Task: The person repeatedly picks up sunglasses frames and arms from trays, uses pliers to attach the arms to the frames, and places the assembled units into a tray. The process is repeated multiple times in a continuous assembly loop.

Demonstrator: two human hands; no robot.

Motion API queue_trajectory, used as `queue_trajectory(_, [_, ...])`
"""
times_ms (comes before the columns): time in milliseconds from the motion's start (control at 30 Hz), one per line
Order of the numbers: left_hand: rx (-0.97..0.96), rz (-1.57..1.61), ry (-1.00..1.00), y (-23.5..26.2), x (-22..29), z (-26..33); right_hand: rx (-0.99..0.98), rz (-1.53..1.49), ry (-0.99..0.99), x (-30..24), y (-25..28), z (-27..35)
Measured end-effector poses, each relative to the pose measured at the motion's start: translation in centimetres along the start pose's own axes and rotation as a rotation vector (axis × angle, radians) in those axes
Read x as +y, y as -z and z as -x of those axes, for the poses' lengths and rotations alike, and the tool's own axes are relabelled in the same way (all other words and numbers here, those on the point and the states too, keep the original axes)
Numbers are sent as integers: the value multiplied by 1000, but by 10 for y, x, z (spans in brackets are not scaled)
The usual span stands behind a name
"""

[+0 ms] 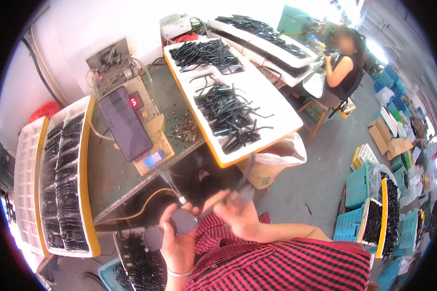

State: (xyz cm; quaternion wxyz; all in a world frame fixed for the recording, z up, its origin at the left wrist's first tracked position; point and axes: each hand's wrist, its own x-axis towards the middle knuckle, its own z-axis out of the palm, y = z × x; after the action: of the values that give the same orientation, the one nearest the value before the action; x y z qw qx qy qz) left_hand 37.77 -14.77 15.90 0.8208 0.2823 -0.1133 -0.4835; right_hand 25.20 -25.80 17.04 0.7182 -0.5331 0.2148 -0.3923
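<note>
My left hand (179,246) is closed on a pair of sunglasses, holding them in front of my checked top. Their round dark lenses (183,221) face up. Close beside it, on the right, my right hand (238,217) is smeared by motion. A thin dark strip (248,170) sticks up from its fingers, too blurred to name its kind. Beyond my hands, a white foam tray (277,127) with a yellow edge juts over the bench edge. It holds heaps of black glasses temples (226,112).
On the bench (107,179) sit a phone (124,123) on a wooden board, a small machine and scattered screws (185,128). Filled compartment trays (65,186) stand left. A paper sack (264,174) is below the tray. A seated person (342,72) works at the far right, near blue crates (349,223).
</note>
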Motion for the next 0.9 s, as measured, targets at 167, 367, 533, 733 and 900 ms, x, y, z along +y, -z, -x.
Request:
queue_trajectory(167, [107,-86,-215,13,18,-10,316,-485,-288,5,56,-48])
queue_trajectory(367, [107,-212,-173,18,28,-13,388,-302,-431,6,117,-152])
queue_trajectory(533, [-19,-179,-72,-10,18,-23,457,-260,-386,-30,113,-266])
queue_trajectory(733, [66,-429,-234,-12,47,-16,-263,245,-291,-43,46,-148])
queue_trajectory(900, [87,-504,-226,-23,70,-3,-570,1142,579,-40,-1,-51])
